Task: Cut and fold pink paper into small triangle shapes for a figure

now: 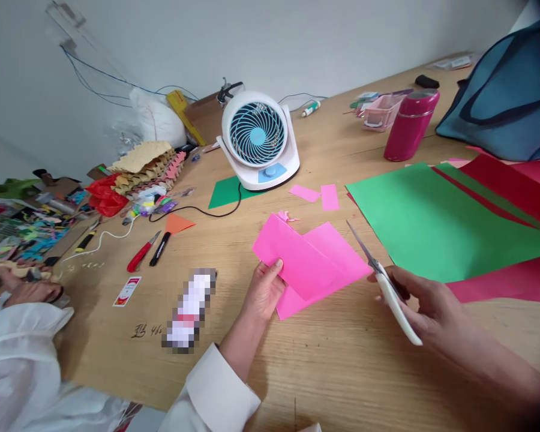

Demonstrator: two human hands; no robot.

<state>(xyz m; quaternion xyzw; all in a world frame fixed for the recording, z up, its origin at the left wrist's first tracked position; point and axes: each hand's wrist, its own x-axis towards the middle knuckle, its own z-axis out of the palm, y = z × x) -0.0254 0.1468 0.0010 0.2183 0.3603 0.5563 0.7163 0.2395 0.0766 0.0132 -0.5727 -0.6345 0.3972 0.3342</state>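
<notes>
Folded pink paper [310,258] is pinched in my left hand [265,291], thumb on top, above the wooden table. My right hand [416,300] grips white-handled scissors [393,303], whose blades point up and left, just right of the paper's corner. Two small pink rectangles [330,197] and some pink scraps [287,216] lie beyond the held paper. To the right, a large green sheet [450,222] rests over red and pink sheets [513,279].
A white fan [257,135] stands at the back centre. Behind the green sheet are a magenta bottle [411,126] and a blue bag [513,96]. Cutters [144,252] lie left, near a co-worker's hand [29,291] and sleeve.
</notes>
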